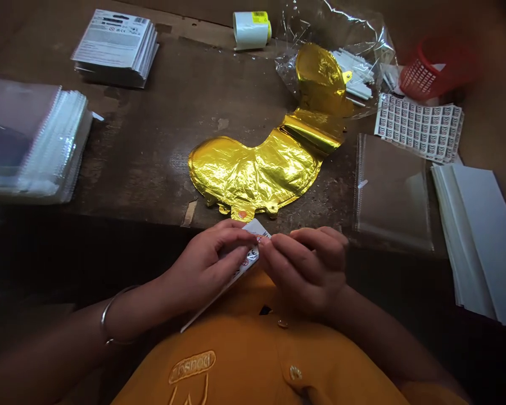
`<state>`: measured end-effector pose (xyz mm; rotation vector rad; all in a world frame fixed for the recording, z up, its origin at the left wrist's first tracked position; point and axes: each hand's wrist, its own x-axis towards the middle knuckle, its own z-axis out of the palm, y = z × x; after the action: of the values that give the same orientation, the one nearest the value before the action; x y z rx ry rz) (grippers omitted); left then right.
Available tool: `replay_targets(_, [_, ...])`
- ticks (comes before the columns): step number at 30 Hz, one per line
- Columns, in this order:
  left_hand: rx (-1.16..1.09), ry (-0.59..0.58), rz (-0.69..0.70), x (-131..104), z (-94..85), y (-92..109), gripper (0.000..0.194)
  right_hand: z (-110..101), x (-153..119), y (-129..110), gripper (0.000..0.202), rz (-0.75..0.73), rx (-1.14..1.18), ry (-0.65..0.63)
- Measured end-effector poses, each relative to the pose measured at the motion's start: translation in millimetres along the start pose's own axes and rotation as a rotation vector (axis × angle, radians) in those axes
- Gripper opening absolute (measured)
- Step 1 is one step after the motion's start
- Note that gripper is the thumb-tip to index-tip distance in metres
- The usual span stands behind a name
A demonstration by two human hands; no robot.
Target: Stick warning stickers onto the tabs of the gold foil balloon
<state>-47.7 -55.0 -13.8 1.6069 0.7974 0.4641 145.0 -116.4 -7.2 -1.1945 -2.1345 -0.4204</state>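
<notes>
The printed card [256, 226] is tilted just off the near edge of the counter [152, 146], its upper corner close to the gold foil [253, 169]; the grip of the left hand [211, 253] is closed on it, thumb across the printed face; the grip of the right hand [307, 267] is a tight pinch on the card's edge near that corner; whether something small also sits between its fingertips, I cannot tell. Such fine fingertip work seems best done with the left hold firm and close by, lest the card flex; the right pinch should be light and exact, so nothing creases; working above the counter's near edge would catch anything dropped.
</notes>
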Motion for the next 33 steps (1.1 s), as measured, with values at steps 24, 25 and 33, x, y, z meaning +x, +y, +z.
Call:
replay_targets(24, [0.294,-0.198,0.098,3.5,-4.1,-4.4,0.024,-4.4,55.6,24.1,0.011,0.202,0.48,-0.815])
replay_targets(25, [0.303,-0.214,0.097,3.3,-4.5,-5.3,0.025,-5.0,56.2,22.6,0.015,0.188,0.472,-0.821])
replay_targets(33, [0.575,-0.084,0.0,-1.3,-37.7,-20.4,0.066,-8.4,57.3,48.0,0.006,0.561,0.431,-0.293])
